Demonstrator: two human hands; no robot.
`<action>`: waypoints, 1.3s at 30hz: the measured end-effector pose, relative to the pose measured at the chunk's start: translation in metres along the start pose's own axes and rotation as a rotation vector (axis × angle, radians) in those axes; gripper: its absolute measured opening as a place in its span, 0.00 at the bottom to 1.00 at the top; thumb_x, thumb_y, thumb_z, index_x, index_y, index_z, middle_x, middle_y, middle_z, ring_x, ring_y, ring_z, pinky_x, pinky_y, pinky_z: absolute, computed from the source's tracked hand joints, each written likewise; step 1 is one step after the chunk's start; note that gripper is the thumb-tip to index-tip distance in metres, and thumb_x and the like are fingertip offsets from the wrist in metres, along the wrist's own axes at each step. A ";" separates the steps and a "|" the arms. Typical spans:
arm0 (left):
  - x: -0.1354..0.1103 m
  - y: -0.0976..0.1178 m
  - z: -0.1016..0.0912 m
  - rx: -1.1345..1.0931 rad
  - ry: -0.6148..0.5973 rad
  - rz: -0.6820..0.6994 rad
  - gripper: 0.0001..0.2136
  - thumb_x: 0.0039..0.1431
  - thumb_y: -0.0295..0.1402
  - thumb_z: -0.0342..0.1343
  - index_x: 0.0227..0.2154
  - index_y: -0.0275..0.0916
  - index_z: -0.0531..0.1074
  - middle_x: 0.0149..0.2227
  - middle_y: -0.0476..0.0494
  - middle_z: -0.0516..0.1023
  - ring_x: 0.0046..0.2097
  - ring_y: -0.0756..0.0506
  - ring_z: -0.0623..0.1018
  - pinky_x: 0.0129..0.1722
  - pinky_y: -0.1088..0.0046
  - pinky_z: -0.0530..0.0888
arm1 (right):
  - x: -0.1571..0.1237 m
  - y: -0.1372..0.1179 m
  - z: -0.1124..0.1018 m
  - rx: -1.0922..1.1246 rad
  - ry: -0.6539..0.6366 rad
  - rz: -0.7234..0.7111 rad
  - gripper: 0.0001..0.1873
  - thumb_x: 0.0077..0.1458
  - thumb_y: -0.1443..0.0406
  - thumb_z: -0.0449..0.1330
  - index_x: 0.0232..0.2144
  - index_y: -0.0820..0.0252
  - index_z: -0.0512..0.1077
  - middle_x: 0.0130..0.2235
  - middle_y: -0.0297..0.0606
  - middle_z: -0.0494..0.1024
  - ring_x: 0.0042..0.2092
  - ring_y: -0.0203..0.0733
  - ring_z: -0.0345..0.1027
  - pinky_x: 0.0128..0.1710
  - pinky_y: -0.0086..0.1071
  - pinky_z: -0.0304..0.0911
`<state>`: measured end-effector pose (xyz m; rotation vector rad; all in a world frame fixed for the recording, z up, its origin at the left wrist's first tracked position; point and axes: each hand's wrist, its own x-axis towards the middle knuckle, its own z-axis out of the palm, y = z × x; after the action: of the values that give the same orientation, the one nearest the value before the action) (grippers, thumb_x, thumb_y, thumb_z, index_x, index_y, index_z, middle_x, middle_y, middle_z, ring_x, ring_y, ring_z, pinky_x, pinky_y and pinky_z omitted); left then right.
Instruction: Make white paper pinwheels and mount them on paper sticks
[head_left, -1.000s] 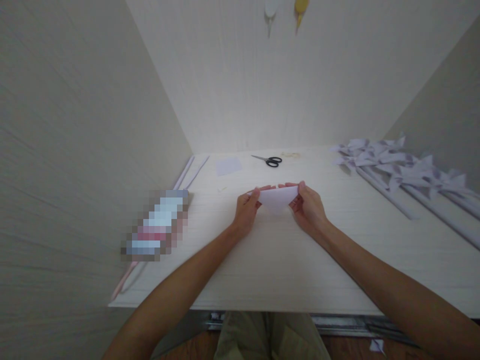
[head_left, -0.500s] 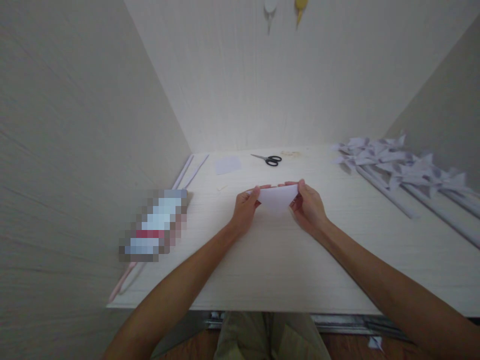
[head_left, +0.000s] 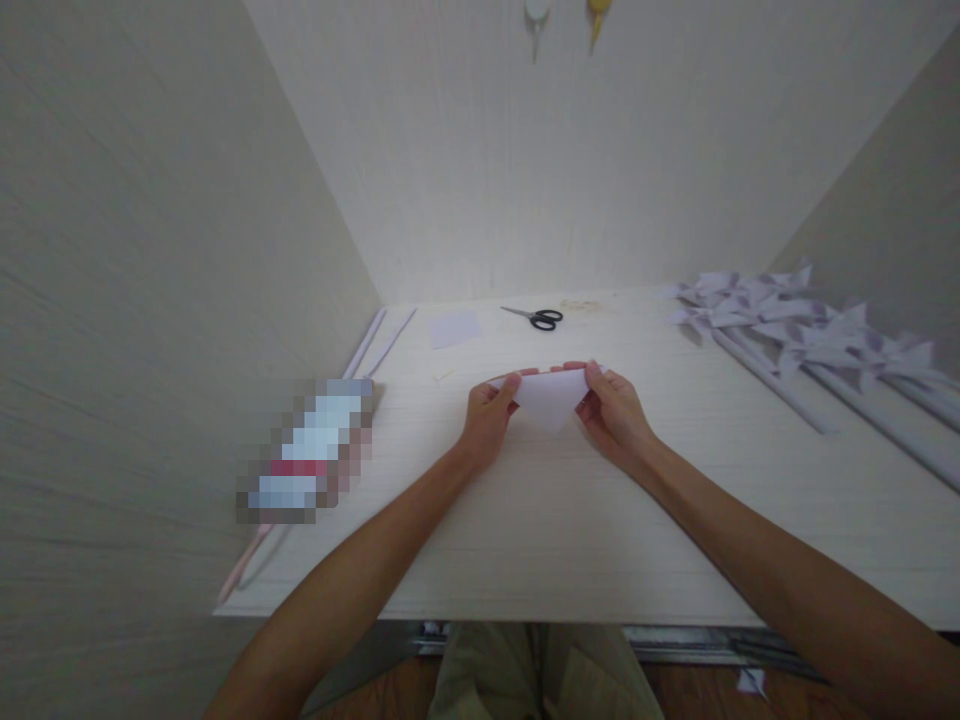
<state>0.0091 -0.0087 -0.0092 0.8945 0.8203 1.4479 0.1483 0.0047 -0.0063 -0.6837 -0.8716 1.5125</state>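
Left hand (head_left: 487, 418): pinching the left end of a thin white folded-paper triangle (head_left: 552, 398) with the thumb over the near face and fingers behind, leaving hardly any gap.
Right hand (head_left: 613, 408): gripping the right end of the same triangle in much the same pinch, partly covering that corner.
Folded paper: spanning the space between both hands, over the middle of the white, faintly grained table (head_left: 555, 540); showing a nearly straight long edge on top and pointing its tip toward the near side; not revealing the number of layers.
Step in hand: apparently working along the long top edge, perhaps pressing a crease.
Next move: probably calling for even pressure at both ends, without skewing the corners.
Black-handled scissors (head_left: 546, 320): lying beyond the hands, near the back wall.
Flat white paper square (head_left: 454, 328): resting left of the scissors, not touching them.
White paper pinwheels on long pale rods (head_left: 780, 390): crowding the right side, limiting sideways room there.
Pixelated oblong object (head_left: 315, 440): blocking the left edge, along the side wall.
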 end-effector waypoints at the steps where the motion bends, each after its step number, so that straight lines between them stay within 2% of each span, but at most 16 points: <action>1: 0.000 0.000 0.000 -0.010 -0.001 -0.002 0.14 0.43 0.41 0.56 0.27 0.35 0.75 0.28 0.43 0.76 0.31 0.51 0.73 0.36 0.74 0.68 | 0.000 0.000 0.000 -0.005 -0.003 -0.003 0.11 0.44 0.57 0.59 0.25 0.60 0.72 0.29 0.38 0.77 0.34 0.38 0.70 0.34 0.32 0.65; 5: 0.000 0.001 0.001 -0.023 -0.003 -0.003 0.13 0.43 0.41 0.56 0.27 0.35 0.75 0.27 0.44 0.76 0.31 0.51 0.73 0.36 0.74 0.68 | -0.001 0.000 0.001 -0.026 0.000 -0.011 0.11 0.44 0.57 0.59 0.25 0.60 0.71 0.29 0.37 0.77 0.32 0.37 0.69 0.33 0.31 0.64; 11: -0.003 -0.002 0.000 0.095 0.036 0.028 0.12 0.41 0.36 0.59 0.29 0.36 0.74 0.29 0.45 0.77 0.29 0.52 0.72 0.32 0.75 0.67 | -0.003 0.000 0.003 -0.050 0.032 -0.019 0.09 0.37 0.64 0.64 0.25 0.60 0.71 0.27 0.35 0.77 0.30 0.35 0.69 0.33 0.30 0.63; 20: -0.003 -0.003 0.000 0.133 0.082 0.021 0.11 0.38 0.35 0.60 0.28 0.35 0.75 0.27 0.45 0.77 0.29 0.51 0.72 0.31 0.74 0.68 | -0.003 0.002 0.001 -0.062 0.009 -0.021 0.07 0.37 0.67 0.64 0.25 0.60 0.71 0.27 0.35 0.77 0.29 0.34 0.69 0.33 0.30 0.63; 29: -0.002 -0.003 0.000 0.058 0.070 -0.004 0.10 0.38 0.34 0.61 0.26 0.35 0.75 0.26 0.45 0.76 0.28 0.52 0.71 0.31 0.75 0.67 | -0.004 0.001 0.003 -0.065 0.016 -0.019 0.07 0.38 0.67 0.64 0.25 0.60 0.71 0.27 0.34 0.77 0.30 0.34 0.69 0.34 0.30 0.63; 39: -0.003 0.000 0.003 -0.039 0.045 -0.044 0.10 0.36 0.35 0.61 0.23 0.34 0.74 0.26 0.45 0.76 0.30 0.51 0.72 0.35 0.72 0.67 | -0.004 0.000 0.002 -0.042 0.020 -0.005 0.07 0.37 0.66 0.64 0.24 0.59 0.71 0.26 0.34 0.76 0.29 0.33 0.68 0.32 0.29 0.63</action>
<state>0.0116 -0.0113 -0.0082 0.8124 0.8372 1.4451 0.1467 0.0007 -0.0057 -0.7256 -0.8913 1.4846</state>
